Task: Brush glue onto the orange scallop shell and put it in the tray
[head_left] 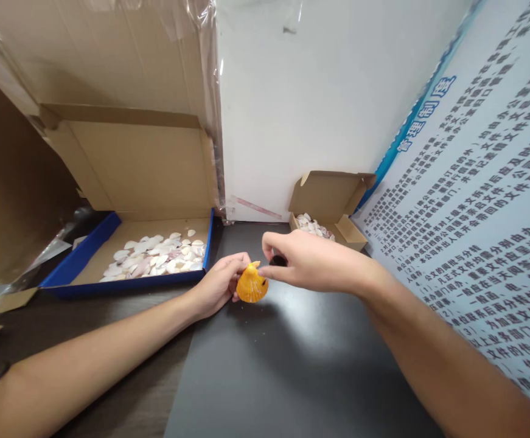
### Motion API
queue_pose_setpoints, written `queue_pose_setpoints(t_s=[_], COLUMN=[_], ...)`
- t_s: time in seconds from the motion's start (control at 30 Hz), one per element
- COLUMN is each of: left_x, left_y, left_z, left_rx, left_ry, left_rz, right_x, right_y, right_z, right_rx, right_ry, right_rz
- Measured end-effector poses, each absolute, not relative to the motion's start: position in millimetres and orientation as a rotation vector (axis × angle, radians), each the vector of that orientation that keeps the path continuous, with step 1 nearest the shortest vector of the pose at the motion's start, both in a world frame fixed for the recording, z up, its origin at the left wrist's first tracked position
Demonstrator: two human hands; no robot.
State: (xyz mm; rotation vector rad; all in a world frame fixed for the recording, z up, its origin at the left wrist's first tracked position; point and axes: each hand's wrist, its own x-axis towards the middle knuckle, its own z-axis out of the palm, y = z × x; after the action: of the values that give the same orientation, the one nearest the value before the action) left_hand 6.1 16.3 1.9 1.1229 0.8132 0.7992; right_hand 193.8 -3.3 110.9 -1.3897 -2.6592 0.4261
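Observation:
An orange-yellow scallop shell point(252, 286) is pinched between the thumb and fingers of my left hand point(219, 283), ribbed face showing, just above the grey mat. Close on its right is my right hand point(299, 258), fingers closed, with the thumb at the shell's edge. A small black object point(278, 260) shows inside the right hand's grip; its kind is mostly hidden by the fingers. On the shell's right edge, beside the thumb tip, there is a small dark spot, and I cannot tell whether it belongs to the black object.
A blue-sided cardboard box point(128, 286) with its lid raised holds many pale shells point(155, 255) at the left. Behind my right hand stands a smaller open box point(353, 234) with more shells point(313, 226). Tiny crumbs lie on the grey mat point(265, 377). A printed board point(488, 182) leans at the right.

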Motion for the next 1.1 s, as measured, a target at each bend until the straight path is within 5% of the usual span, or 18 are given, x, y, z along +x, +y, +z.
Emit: queue_pose_setpoints(t_s=[0.47,1.1], left_x=[4,5], left_y=[20,20], left_z=[-7,-7], left_rx=[1.086,1.09], left_ry=[0.805,0.783], left_rz=[0.831,0.834], right_x=[184,174], right_y=[-2,0], right_z=[105,96], right_rx=[-1.151,-1.355], right_ry=[-2.553,-2.576], right_rz=[0.382,0.231])
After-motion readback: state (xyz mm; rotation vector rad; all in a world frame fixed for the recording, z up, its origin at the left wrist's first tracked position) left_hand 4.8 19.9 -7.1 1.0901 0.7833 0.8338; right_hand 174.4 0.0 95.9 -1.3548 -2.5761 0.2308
